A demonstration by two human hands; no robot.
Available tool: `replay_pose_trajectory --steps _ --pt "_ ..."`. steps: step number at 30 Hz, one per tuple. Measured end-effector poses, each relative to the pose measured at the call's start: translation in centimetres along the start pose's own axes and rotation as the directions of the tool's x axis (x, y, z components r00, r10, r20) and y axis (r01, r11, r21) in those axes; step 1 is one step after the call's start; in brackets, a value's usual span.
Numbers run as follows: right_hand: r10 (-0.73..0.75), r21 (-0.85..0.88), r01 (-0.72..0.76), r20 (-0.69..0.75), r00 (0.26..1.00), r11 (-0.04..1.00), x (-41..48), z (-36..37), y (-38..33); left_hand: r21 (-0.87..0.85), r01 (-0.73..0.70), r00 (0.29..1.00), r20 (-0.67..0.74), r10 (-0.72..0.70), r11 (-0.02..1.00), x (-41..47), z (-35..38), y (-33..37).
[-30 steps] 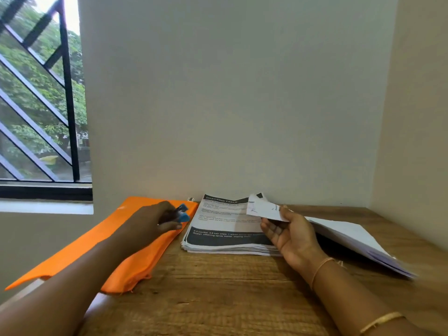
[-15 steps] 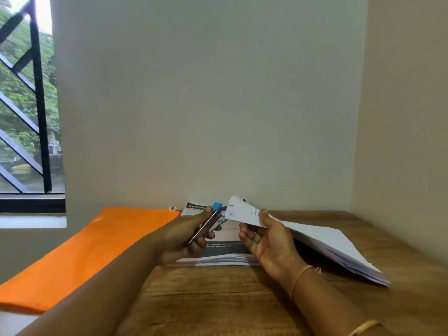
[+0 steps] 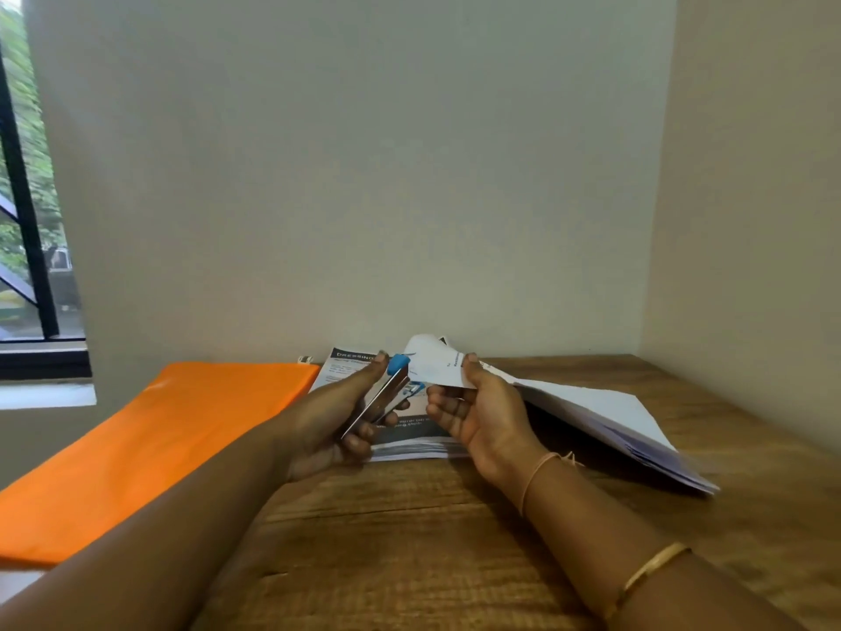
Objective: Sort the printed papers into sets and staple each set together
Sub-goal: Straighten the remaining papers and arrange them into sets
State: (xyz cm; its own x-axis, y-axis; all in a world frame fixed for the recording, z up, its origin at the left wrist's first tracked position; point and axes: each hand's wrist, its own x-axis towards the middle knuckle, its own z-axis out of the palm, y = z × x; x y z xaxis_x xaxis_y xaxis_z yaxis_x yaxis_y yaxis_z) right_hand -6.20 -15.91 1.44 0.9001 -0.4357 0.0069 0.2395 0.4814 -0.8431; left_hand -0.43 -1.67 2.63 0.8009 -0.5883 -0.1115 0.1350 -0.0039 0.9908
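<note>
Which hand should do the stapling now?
Probably left. The left hand grips the stapler, its blue tip beside the corner of the paper set that the right hand holds up.

wooden table: paper stack, orange folder

The head-worn view looks forward and slightly down, close in front of the paper stack, facing the wall behind it.
</note>
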Motion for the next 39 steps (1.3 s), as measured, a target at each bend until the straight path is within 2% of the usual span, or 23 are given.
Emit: replay_pose_trajectory --steps 21,32,39 --pt "-0.091 -0.199 0.093 0.02 0.996 0.975 0.1 0.4 0.5 -0.137 -0.013 0.998 -0.069 0.004 0.99 0.5 1.8 -0.9" --pt "-0.045 -0.15 0.061 0.109 0.993 0.987 -0.7 0.6 0.3 -0.207 -0.048 0.991 -0.136 0.02 0.977 0.5 2.1 -0.8" --pt "-0.046 -0.193 0.069 0.124 0.991 0.979 -0.7 0.6 0.6 -0.235 -0.007 0.995 -0.097 -0.016 0.972 0.3 1.9 -0.5"
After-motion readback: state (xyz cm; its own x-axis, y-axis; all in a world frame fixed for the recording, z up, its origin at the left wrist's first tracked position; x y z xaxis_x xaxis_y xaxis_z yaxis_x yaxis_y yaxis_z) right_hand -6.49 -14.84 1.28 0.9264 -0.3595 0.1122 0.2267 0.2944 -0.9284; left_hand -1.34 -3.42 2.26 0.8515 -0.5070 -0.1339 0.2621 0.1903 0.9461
